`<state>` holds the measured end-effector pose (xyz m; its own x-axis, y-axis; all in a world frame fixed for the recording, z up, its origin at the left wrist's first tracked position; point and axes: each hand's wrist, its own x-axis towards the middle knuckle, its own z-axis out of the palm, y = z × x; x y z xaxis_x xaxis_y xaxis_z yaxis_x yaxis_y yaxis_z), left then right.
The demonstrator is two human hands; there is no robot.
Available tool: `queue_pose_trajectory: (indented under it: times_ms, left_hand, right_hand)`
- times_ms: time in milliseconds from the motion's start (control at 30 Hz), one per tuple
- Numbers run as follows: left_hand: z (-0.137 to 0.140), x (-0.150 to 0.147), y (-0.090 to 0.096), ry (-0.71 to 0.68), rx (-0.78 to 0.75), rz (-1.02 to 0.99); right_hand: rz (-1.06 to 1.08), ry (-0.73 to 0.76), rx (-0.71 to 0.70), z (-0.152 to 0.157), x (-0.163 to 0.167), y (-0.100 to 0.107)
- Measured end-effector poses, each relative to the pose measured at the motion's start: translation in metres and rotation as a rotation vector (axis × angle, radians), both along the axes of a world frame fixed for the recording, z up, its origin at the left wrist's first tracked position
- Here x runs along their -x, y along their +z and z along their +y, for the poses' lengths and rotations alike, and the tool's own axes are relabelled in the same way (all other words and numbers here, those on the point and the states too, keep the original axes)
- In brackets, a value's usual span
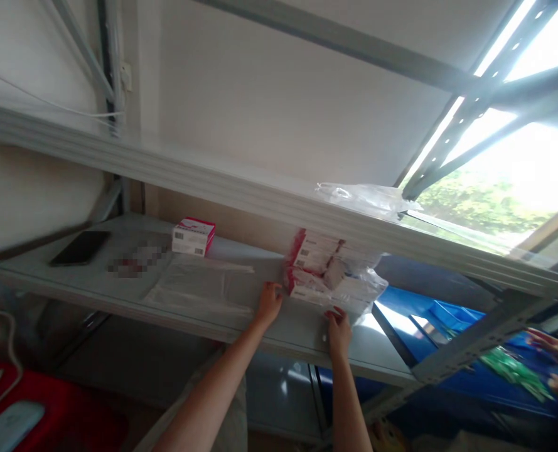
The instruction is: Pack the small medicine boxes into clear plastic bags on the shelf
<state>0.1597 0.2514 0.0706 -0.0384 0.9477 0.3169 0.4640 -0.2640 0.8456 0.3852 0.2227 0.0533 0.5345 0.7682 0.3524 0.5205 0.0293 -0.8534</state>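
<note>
Several small white and pink boxes [307, 290] are stacked inside a clear plastic bag [371, 284] on the grey middle shelf. My left hand [269, 304] is just left of the stack, fingers loosely bent, apart and holding nothing. In front of the bag is my right hand [339, 334], its fingers apart and near the bag's lower edge; I cannot tell whether they touch it. Farther left, a single white and pink box [189, 238] stands by itself. A flat clear plastic bag [196, 285] lies in front of that box.
A dark phone-like slab [81, 248] lies at the shelf's left end. Above runs an upper shelf beam [241, 198], with crumpled clear plastic [363, 196] on it. Metal uprights frame both sides. At right, another person's hand [552, 351] is near blue bins [452, 314] and green items.
</note>
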Motion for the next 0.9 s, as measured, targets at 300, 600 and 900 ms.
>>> queue_pose_trajectory:
  times_ms: [300,600,900]
  left_hand:
    - [-0.057,0.016,0.010,-0.043,-0.100,0.007]
    - [-0.073,0.150,0.047,0.371,0.102,0.670]
    - [-0.045,0.187,0.041,0.253,0.212,0.870]
  right_hand:
    - [-0.397,0.066,0.003,-0.032,0.031,-0.009]
    - [-0.701,0.025,0.186,-0.058,0.054,-0.008]
    - [-0.740,-0.010,0.285,-0.068,0.063,0.000]
